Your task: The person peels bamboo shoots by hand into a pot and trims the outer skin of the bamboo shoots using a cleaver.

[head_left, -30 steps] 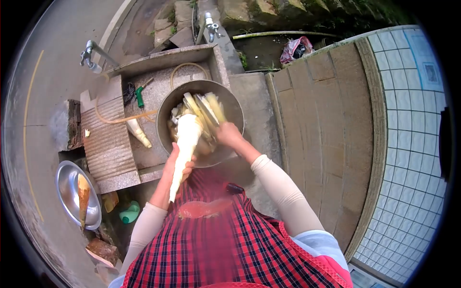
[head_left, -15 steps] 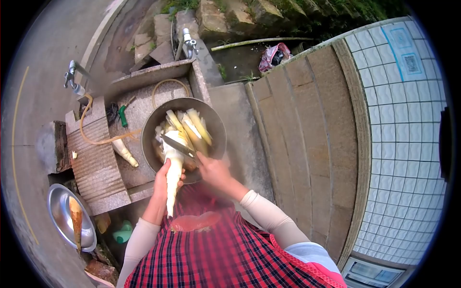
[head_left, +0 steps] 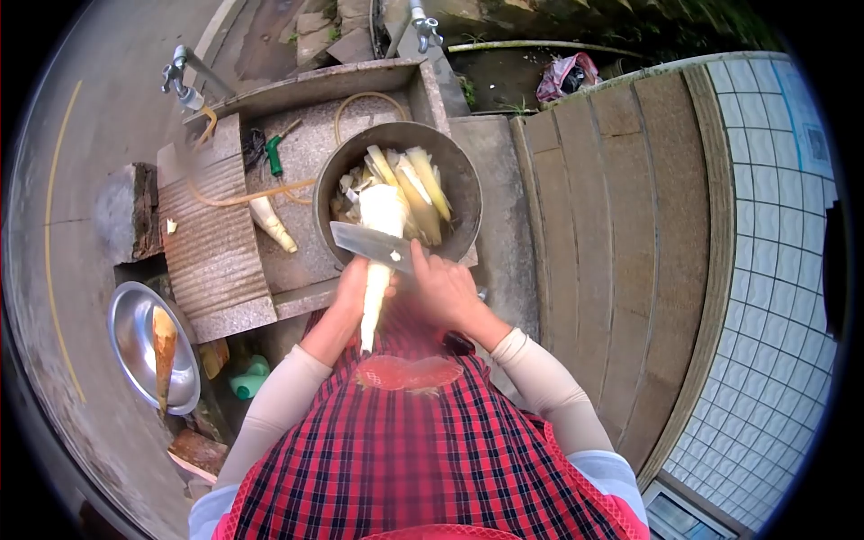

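My left hand is wrapped round the lower part of a peeled white bamboo shoot. The shoot's thick end points away over the pot, its thin tip toward my apron. In my right hand is a kitchen knife, its broad blade lying across the shoot just beyond my left fingers. A small white bit sticks to the blade. Below the shoot's thick end, a deep metal pot holds several cut pale-yellow bamboo shoot pieces.
The pot stands over a stone sink with a ribbed washboard slab. In the sink lie a hose with a green nozzle and another shoot. Left, a metal basin holds a brownish shoot. Two taps stand beyond.
The knife has moved down the shoot toward my left hand, and its blade now shows its broad side. My view has shifted, so the whole scene sits farther right and higher.
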`<action>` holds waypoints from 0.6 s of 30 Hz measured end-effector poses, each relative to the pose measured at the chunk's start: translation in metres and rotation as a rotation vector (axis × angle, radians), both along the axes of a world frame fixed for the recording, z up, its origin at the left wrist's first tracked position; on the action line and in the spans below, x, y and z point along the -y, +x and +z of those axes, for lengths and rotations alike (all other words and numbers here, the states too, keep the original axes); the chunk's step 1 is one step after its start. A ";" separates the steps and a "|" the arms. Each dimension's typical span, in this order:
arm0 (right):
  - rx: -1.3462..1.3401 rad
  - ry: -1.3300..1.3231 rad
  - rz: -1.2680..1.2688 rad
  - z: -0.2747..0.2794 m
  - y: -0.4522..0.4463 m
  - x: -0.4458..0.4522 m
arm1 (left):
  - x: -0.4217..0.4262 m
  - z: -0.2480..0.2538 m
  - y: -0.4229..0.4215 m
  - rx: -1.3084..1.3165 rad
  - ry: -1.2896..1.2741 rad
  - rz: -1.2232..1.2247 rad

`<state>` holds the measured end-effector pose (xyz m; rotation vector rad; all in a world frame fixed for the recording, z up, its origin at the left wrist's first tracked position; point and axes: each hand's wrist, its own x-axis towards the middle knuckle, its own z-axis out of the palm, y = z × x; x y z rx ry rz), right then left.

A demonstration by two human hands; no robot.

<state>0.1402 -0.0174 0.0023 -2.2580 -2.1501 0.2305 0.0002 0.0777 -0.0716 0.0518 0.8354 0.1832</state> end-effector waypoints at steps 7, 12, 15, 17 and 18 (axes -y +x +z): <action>0.116 -0.054 -0.135 -0.034 0.012 -0.026 | -0.008 0.014 0.000 0.045 -0.020 -0.023; 0.028 -0.089 -0.173 -0.048 0.025 -0.037 | -0.006 0.009 -0.004 0.015 0.025 -0.041; -0.103 -0.257 -0.304 -0.076 0.056 -0.061 | 0.000 0.030 -0.014 0.120 -0.061 -0.004; -0.534 -0.434 -0.708 -0.052 0.060 -0.071 | -0.001 0.026 -0.014 0.205 -0.158 0.055; -0.753 -0.528 -0.914 -0.039 0.059 -0.074 | 0.000 0.025 -0.016 0.244 -0.206 0.079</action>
